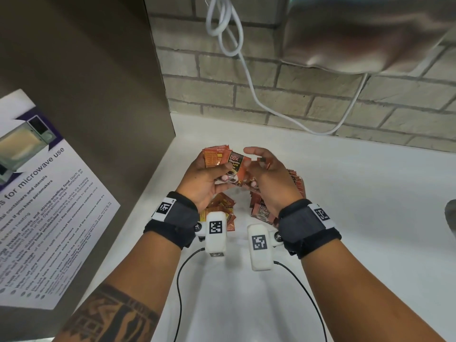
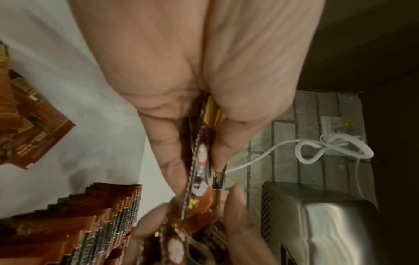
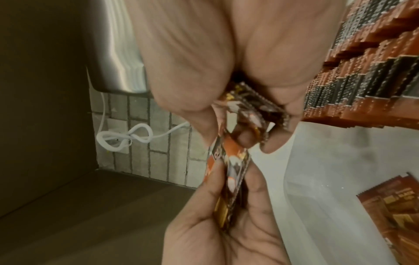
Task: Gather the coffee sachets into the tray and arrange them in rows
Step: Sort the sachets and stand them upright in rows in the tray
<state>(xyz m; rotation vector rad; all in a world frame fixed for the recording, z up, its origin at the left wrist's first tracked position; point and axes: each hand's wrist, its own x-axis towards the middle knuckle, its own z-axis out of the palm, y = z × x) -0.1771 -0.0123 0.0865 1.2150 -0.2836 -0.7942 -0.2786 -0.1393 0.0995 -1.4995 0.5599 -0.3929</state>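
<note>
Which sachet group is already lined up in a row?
The orange-brown coffee sachets standing on edge beside the right hand form a packed row. Those under the left hand lie flat and loose; the rest are in the hands.

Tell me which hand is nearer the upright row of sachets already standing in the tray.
Right. The right hand is directly in front of the standing row of sachets, overlapping it in the head view; the left hand is further left, holding a bundle of sachets.

Bright, sharp head view; wrist views dim, blurred, warped.
</note>
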